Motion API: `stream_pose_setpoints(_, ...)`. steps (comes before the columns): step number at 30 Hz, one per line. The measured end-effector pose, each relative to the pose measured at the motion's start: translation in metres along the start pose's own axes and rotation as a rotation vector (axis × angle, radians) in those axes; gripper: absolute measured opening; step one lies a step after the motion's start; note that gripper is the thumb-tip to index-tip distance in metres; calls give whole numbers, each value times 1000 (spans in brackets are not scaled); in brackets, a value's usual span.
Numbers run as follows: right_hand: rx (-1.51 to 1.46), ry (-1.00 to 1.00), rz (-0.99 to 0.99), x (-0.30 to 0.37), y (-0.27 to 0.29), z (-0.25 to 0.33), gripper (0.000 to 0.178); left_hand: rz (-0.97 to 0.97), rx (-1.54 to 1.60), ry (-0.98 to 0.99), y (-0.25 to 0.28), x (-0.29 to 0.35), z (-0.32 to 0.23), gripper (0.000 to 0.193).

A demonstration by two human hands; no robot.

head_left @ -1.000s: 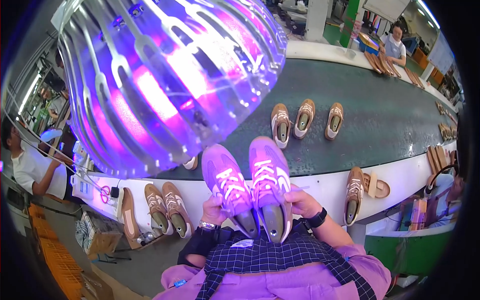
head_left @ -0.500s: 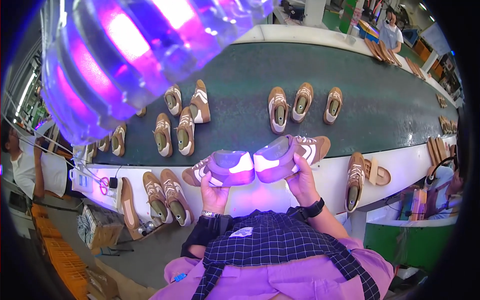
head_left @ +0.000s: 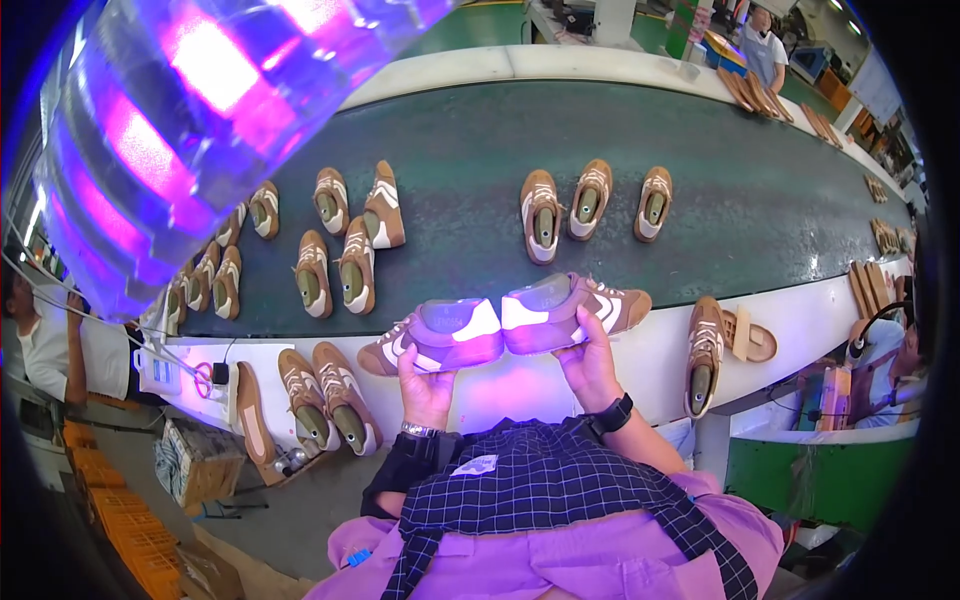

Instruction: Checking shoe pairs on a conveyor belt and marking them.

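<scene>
My left hand point(head_left: 427, 388) is closed around a brown sneaker point(head_left: 438, 338) with white patches, its toe pointing left. In my right hand point(head_left: 590, 362) is a matching sneaker point(head_left: 572, 318), toe to the right. The white heels face each other at the middle, close together, above the white ledge, under a violet glow. My thumbs rest on the shoes' near sides, while the fingers beneath are partly hidden. Two brown sneakers point(head_left: 328, 398) stand on the ledge left of my left hand. To the right of my right hand lie another sneaker point(head_left: 704, 355) and a tan sole point(head_left: 752, 340).
A dark green conveyor belt point(head_left: 450, 190) carries several sneakers beyond my hands. A ribbed clear lamp cover point(head_left: 190, 130) glowing violet hangs at upper left. Pink-handled scissors point(head_left: 205, 378) lie on the ledge point(head_left: 500, 400). One person point(head_left: 75, 340) is at far left, others at right.
My view has shifted slightly, so the lamp cover sits further left and more sneakers show on the belt. Both hands keep hold of the two sneakers, heels still facing each other.
</scene>
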State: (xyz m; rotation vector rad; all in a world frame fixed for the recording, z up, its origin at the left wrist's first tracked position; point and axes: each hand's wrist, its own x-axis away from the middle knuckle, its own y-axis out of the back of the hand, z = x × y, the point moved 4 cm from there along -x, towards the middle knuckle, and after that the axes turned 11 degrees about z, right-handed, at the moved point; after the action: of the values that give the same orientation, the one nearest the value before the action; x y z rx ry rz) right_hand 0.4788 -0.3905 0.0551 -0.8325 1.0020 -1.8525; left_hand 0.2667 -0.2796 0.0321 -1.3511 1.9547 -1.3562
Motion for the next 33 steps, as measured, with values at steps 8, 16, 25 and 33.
stream_pose_setpoints(8, -41, 12, -49, 0, 2, -2, 41, -2, -12, 9, 4, -3, 3, 58)
stream_pose_setpoints(16, -57, 0, -58, -2, 6, -4, 40, -3, -23, 2, 1, -3, 3, 57)
stream_pose_setpoints(25, -3, -13, -17, 0, 11, -6, 41, -2, -60, 2, 0, 5, -1, 48)
stream_pose_setpoints(33, 68, -6, 30, 0, 8, 3, 45, 26, -114, -31, -10, 6, -9, 41)
